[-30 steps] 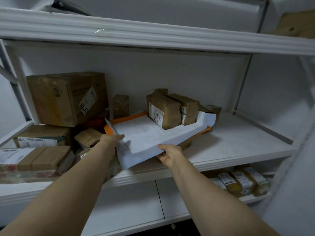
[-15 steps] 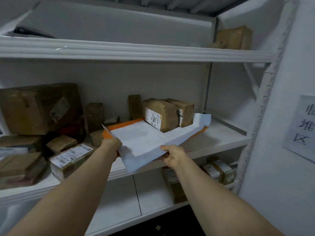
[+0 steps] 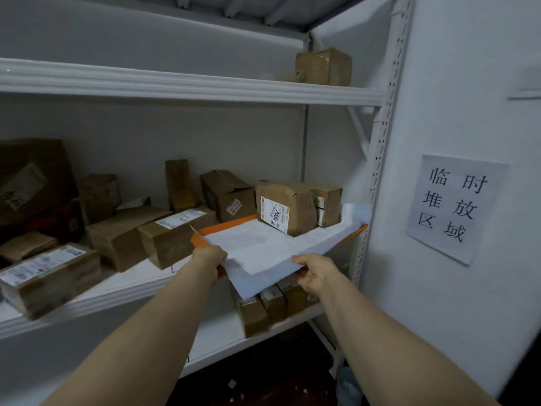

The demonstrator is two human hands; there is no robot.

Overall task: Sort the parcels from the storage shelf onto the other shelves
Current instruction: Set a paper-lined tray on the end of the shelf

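Observation:
I hold a flat stack of a white mailer bag (image 3: 263, 250) over an orange envelope (image 3: 225, 227), level like a tray, in front of the middle shelf (image 3: 123, 291). My left hand (image 3: 209, 256) grips its near left corner. My right hand (image 3: 314, 272) grips its near right edge, thumb on top. Two brown parcels ride on the far end: one with a white label (image 3: 285, 208) and a smaller one (image 3: 329, 203) behind it. The stack's far tip reaches the shelf's right post (image 3: 377, 159).
Several brown parcels (image 3: 175, 232) crowd the middle shelf at left. One taped box (image 3: 323, 67) sits on the upper shelf. More parcels (image 3: 263, 306) stand on the lower shelf under the stack. A paper sign (image 3: 452, 206) hangs on the white wall at right.
The stack with its two parcels has come off the shelf and swung right toward the post. My view turned right, bringing the wall sign and upper box into sight.

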